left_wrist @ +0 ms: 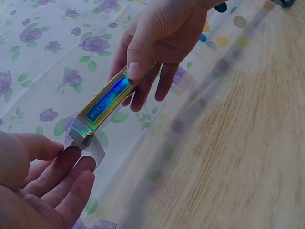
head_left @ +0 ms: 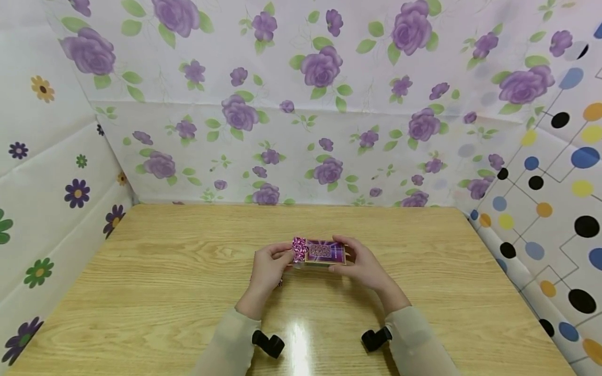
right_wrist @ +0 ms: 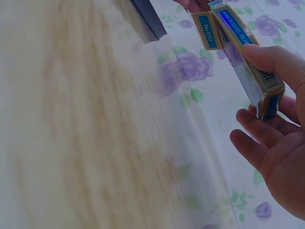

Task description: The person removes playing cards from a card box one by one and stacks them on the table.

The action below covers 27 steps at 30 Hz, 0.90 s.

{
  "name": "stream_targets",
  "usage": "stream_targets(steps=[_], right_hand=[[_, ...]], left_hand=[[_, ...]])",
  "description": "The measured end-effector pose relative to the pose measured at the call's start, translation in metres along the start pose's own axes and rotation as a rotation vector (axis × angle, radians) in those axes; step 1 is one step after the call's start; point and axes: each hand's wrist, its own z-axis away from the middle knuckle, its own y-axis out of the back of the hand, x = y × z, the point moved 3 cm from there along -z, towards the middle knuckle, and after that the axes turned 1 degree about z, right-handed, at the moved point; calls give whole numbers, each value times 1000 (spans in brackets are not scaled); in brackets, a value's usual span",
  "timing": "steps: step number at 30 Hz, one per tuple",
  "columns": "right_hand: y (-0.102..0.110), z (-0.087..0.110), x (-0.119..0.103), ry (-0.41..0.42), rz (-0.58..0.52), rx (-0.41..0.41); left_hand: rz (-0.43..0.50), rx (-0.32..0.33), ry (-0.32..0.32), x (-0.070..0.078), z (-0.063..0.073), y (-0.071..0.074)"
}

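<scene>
A purple card box is held level above the table by both hands. Pink-and-white patterned playing cards stick out of its left end. My right hand grips the box's right end between thumb and fingers. At the other end my left hand pinches the protruding cards. An end flap marked No.990 stands folded out in the right wrist view. In the left wrist view the box's narrow shiny side faces the camera, and the cards are mostly hidden.
A small patterned piece shows beside the left wrist, mostly hidden by it. The wooden table reaches back to a flowered cloth wall. A dotted cloth hangs at the right, and black wrist cameras sit on both sleeves.
</scene>
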Motion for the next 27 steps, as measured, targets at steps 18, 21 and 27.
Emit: stream_targets(steps=[18, 21, 27], right_hand=[[5, -1, 20, 34, 12, 25], [6, -1, 20, 29, 4, 30], [8, -2, 21, 22, 0, 28]], left_hand=[[43, 48, 18, -9, -5, 4], [50, 54, 19, -7, -6, 6], [51, 58, 24, -7, -7, 8]])
